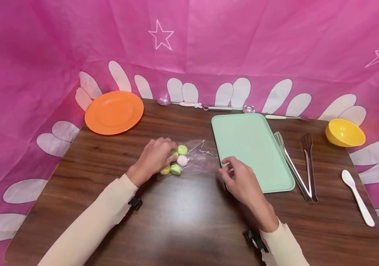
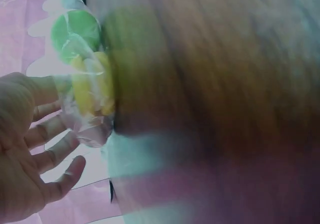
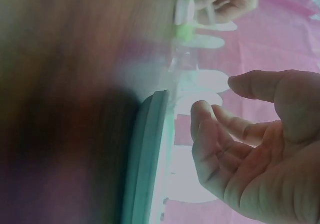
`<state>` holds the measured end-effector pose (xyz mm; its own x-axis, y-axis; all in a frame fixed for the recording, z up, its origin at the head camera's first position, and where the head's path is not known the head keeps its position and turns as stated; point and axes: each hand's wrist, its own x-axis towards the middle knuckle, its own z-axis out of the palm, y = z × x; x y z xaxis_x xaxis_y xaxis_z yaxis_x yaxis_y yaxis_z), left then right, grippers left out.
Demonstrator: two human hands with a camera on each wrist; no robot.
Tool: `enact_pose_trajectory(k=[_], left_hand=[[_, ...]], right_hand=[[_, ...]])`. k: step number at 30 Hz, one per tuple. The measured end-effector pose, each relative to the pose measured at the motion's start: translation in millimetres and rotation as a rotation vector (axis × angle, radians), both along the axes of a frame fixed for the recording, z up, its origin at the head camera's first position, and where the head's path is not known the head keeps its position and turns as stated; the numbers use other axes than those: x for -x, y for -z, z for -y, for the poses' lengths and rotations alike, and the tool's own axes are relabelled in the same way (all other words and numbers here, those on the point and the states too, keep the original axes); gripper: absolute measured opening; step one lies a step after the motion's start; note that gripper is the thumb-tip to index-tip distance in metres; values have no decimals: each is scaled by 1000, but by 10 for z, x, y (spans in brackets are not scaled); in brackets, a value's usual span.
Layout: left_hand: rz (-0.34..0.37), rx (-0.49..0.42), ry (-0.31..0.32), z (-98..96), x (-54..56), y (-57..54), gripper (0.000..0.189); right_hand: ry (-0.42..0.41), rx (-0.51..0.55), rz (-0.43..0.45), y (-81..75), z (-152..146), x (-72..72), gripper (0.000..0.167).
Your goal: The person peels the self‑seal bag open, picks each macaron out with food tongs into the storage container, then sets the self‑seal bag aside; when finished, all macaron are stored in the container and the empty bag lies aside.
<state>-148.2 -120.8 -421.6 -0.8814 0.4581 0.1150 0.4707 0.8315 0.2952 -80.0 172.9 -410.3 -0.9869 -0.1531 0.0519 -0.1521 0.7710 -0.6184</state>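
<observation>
From here, a round orange plate [image 1: 114,112] occupies the far-left corner of the dark wood-grain bench [image 1: 136,236]. A round yellow bowl [image 1: 345,133] sits at the far-right corner. Metal tongs [image 1: 296,170] lie with arms spread; a white spoon [image 1: 358,197] lies to their right. Pink star-printed fabric [image 1: 222,40] hangs behind.

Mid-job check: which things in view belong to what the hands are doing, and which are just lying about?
Seemingly in the job:
clear bag of macarons, touched by the left hand
green tray, perhaps: the right hand is by its edge

Seemingly just lying about:
orange plate
long spoon
metal scoop
cream-handled utensil
tongs
yellow bowl
white spoon
</observation>
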Motion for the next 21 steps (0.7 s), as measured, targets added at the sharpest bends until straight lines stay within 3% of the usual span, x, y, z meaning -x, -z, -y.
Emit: enact_pose_trajectory(k=[7, 12, 15, 18, 21], left_hand=[[-95, -48, 24, -10, -10, 59, 8], [-107, -285, -17, 66, 23, 1, 6], [-53, -361, -35, 83, 36, -15, 6], [7, -318, -27, 41, 30, -12, 12], [17, -270, -5, -10, 27, -21, 26]], right_hand=[[67, 26, -10, 23, -122, -336, 6], [113, 68, -2, 56, -193, -435, 4], [108, 70, -22, 63, -233, -419, 4], [72, 52, -71, 14, -234, -333, 5], [34, 5, -132, -76, -190, -151, 12]])
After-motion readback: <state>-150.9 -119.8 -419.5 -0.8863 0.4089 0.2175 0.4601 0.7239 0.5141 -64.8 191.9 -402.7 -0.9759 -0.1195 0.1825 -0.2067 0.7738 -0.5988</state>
